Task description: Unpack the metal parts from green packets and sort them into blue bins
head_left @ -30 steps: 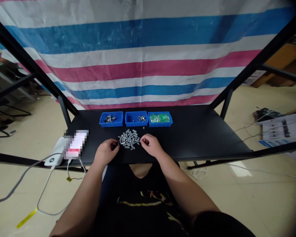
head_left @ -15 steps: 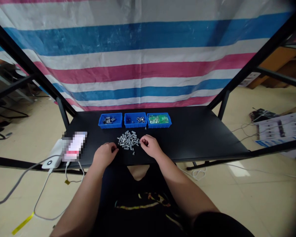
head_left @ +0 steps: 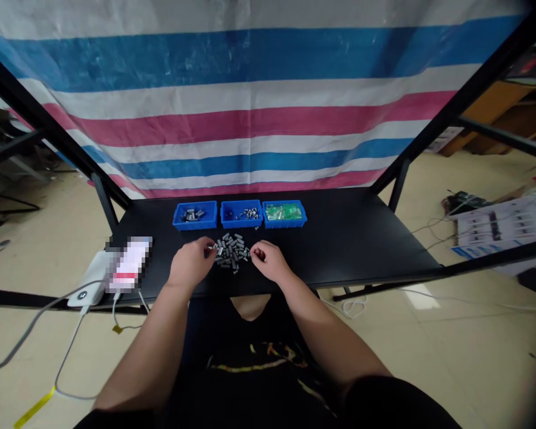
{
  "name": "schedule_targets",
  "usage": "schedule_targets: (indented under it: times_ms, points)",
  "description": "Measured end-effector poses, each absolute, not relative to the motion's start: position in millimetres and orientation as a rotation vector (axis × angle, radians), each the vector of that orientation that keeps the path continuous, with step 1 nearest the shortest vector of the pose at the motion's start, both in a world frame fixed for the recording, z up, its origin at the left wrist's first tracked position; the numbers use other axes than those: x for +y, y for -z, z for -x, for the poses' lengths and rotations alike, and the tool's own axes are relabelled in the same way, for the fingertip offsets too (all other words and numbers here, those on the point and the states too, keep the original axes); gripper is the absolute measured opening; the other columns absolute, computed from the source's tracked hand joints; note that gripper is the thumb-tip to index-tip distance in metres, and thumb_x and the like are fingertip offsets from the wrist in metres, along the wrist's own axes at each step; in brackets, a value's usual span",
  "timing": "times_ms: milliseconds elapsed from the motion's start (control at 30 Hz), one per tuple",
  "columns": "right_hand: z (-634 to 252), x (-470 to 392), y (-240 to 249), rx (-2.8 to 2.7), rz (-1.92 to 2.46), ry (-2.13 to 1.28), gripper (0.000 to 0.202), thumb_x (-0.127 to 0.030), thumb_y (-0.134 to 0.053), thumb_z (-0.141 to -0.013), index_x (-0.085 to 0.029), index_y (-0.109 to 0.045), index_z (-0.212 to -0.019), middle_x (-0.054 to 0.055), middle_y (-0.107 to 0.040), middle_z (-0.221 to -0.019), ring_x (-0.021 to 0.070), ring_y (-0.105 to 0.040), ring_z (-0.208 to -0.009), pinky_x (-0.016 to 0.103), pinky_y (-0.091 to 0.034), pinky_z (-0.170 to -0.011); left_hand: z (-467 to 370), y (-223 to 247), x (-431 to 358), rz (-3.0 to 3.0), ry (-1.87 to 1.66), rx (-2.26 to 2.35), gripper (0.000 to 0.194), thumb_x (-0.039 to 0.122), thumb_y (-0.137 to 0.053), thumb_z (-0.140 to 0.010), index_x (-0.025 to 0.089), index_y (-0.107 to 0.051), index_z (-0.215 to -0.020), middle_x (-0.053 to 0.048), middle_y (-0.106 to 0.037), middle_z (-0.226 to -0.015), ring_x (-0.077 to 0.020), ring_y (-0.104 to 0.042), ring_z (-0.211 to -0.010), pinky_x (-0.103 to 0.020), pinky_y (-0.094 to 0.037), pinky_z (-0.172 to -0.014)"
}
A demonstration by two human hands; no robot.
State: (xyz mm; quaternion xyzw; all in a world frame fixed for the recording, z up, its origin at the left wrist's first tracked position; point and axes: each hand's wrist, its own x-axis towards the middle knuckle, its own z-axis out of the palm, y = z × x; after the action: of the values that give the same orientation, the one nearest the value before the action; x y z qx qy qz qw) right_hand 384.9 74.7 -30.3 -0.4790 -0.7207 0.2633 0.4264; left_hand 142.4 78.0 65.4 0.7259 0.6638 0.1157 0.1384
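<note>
A pile of small grey and silver metal-looking parts (head_left: 232, 250) lies on the black table, between my two hands. My left hand (head_left: 191, 262) is at the pile's left edge, thumb and fingers brought together at a small shiny piece. Whether it grips that piece is too small to tell. On the right edge of the pile my right hand (head_left: 270, 261) is closed, its fingertips pinched; anything between them is hidden. Behind the pile stand three blue bins: the left bin (head_left: 195, 225) holds dark and silver parts, the middle bin (head_left: 241, 223) small shiny parts, the right bin (head_left: 284, 223) green circuit boards.
A phone with a blurred screen (head_left: 131, 262) and a white power bank (head_left: 89, 280) with cables lie at the table's left end. Black frame posts flank the table (head_left: 348, 238), and a striped sheet (head_left: 250, 125) hangs behind it.
My left hand has moved forward and right, to the pile's left edge. My right hand stays by the pile's right side. The whole view has shifted slightly.
</note>
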Motion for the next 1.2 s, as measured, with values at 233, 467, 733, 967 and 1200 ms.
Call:
schedule_targets:
  times_ms: [233,467,733,967,1200]
  points:
    - [-386,76,30,-1.818,1.203,-0.655,0.010,-0.015,-0.060,-0.086,-0.021,-0.067,-0.083,-0.001,-0.057,-0.077,0.0125,-0.052,-0.064,0.025,-0.043,-0.064,-156,-25,30,-2.183,-0.409,1.594,0.023,0.037,-0.062,-0.092,0.028,-0.072,-0.110,-0.002,-0.074,-0.105,-0.0164,-0.068,-0.082,-0.027,-0.050,-0.075]
    - [-385,75,32,-1.812,1.211,-0.663,0.009,-0.016,-0.060,-0.086,-0.022,-0.067,-0.083,-0.001,-0.057,-0.077,0.0127,-0.053,-0.064,0.025,-0.044,-0.064,-176,-12,27,-2.279,-0.261,1.750,0.018,0.035,-0.057,-0.096,0.028,-0.074,-0.100,-0.004,-0.074,-0.108,-0.0220,-0.069,-0.094,-0.029,-0.050,-0.073]
    - [-386,76,32,-1.808,1.190,-0.666,0.011,-0.014,-0.060,-0.086,-0.022,-0.067,-0.084,-0.001,-0.056,-0.076,0.0125,-0.054,-0.065,0.025,-0.043,-0.063,-189,-56,72,-2.229,-0.110,1.839,0.021,0.040,-0.058,-0.094,0.027,-0.075,-0.097,-0.008,-0.077,-0.093,-0.0258,-0.072,-0.086,-0.032,-0.050,-0.074]
    - [-385,84,41,-1.691,1.301,-0.558,0.013,-0.014,-0.061,-0.084,-0.022,-0.069,-0.091,0.001,-0.060,-0.084,0.0141,-0.058,-0.069,0.027,-0.050,-0.069,-193,-80,104,-2.182,-0.463,1.941,0.040,0.040,-0.056,-0.095,0.027,-0.064,-0.132,-0.007,-0.079,-0.105,-0.0262,-0.073,-0.096,-0.030,-0.050,-0.077]
    - [-377,117,34,-1.735,1.629,-0.335,0.041,-0.016,-0.062,-0.085,-0.019,-0.069,-0.125,0.013,-0.063,-0.113,0.0212,-0.063,-0.085,0.034,-0.053,-0.082,-159,-35,60,-2.059,-0.337,1.959,0.023,0.040,-0.055,-0.092,0.030,-0.070,-0.105,-0.002,-0.078,-0.093,-0.0219,-0.071,-0.084,-0.027,-0.043,-0.066]
